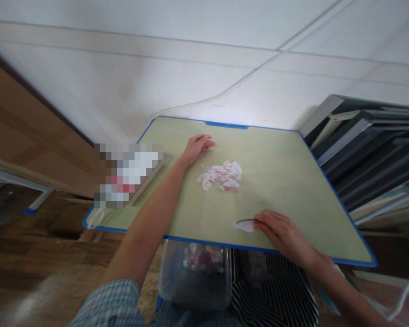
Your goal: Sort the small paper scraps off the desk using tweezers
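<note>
On the pale green tabletop (279,172) lies a loose heap of small white paper pieces (221,175), some with pinkish marks. My left hand (198,148) rests just beyond the heap, fingers loosely bent and apart, with nothing visible in them. Closer to the front edge, my right hand (276,229) has its fingertips pinched on a thin dark slender thing (246,220), whose kind is too blurred to name. A white scrap (245,226) lies at or under that thing; I cannot tell whether it is lifted.
A clear plastic bin (196,290) holding small white and reddish pieces sits below the front edge. At the table's left lies a box-like object (146,179), partly pixelated. Dark flat panels (371,141) lean at the right; a white wall (191,81) stands behind.
</note>
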A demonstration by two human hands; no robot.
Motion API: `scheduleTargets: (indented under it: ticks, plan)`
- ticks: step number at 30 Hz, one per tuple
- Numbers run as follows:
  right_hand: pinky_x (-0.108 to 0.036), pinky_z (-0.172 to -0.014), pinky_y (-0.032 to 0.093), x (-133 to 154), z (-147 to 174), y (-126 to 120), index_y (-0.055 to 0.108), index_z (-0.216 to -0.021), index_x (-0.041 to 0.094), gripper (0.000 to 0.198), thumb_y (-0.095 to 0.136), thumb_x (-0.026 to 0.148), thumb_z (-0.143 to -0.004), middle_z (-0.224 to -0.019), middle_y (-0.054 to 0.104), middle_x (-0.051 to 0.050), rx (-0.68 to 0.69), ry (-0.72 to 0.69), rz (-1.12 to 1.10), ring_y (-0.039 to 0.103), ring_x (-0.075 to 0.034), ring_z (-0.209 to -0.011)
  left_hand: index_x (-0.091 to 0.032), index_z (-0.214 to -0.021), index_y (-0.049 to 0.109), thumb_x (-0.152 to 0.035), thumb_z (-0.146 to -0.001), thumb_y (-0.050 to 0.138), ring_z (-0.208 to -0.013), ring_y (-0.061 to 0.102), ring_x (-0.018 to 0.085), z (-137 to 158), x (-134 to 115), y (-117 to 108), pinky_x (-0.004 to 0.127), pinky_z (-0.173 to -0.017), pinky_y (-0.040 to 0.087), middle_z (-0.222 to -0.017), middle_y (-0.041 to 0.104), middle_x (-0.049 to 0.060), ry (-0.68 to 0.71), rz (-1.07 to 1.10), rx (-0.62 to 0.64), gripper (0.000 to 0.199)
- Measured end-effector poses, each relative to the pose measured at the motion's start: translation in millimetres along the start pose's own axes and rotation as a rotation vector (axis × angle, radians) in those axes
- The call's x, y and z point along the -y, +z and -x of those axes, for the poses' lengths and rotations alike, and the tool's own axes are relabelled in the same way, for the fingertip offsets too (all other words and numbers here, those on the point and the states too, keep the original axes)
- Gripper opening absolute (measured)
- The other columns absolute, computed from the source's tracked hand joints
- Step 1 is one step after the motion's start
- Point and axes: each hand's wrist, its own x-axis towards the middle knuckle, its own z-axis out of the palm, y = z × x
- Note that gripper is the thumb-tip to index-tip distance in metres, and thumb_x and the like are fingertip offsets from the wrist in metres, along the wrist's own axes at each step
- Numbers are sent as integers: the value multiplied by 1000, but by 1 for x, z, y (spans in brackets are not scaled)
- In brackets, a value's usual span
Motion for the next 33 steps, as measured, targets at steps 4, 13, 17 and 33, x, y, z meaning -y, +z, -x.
scheduleTargets:
  ticks: [4, 13, 17, 33]
  plan:
    - [-26, -62, 52, 1, 38, -16, 59, -88, 20, 19, 41, 22, -93, -77, 67, -4, 17, 57, -45, 65, -16, -70, -12, -85, 60, -21, -86, 46, -73, 65, 12, -1, 0, -1, 25, -78, 44, -69, 68, 5, 6, 2, 17, 16]
    - [-26, -59, 53, 2, 65, -28, 58, -88, 24, 11, 48, 19, -89, -74, 66, -2, -50, 128, -113, 65, -16, -67, -13, -83, 60, -26, -83, 52, -74, 65, 11, -1, 1, -1, 24, -78, 44, -70, 68, 4, 9, -6, 11, 15]
    - [-25, -57, 52, 0, 63, -27, 57, -86, 23, 12, 48, 17, -89, -72, 65, -1, -53, 136, -133, 64, -15, -65, -13, -84, 59, -22, -86, 46, -73, 65, 10, -2, 1, -1, 24, -78, 45, -70, 68, 4, 6, -7, 14, 16]
    - [-27, -57, 54, -15, 15, -33, 63, -87, 22, 12, 54, 29, -87, -74, 71, -5, -231, 122, -28, 67, -17, -61, -13, -84, 59, -21, -87, 44, -72, 65, 10, 0, 0, 0, 22, -75, 44, -68, 68, 3, 12, -2, 13, 17]
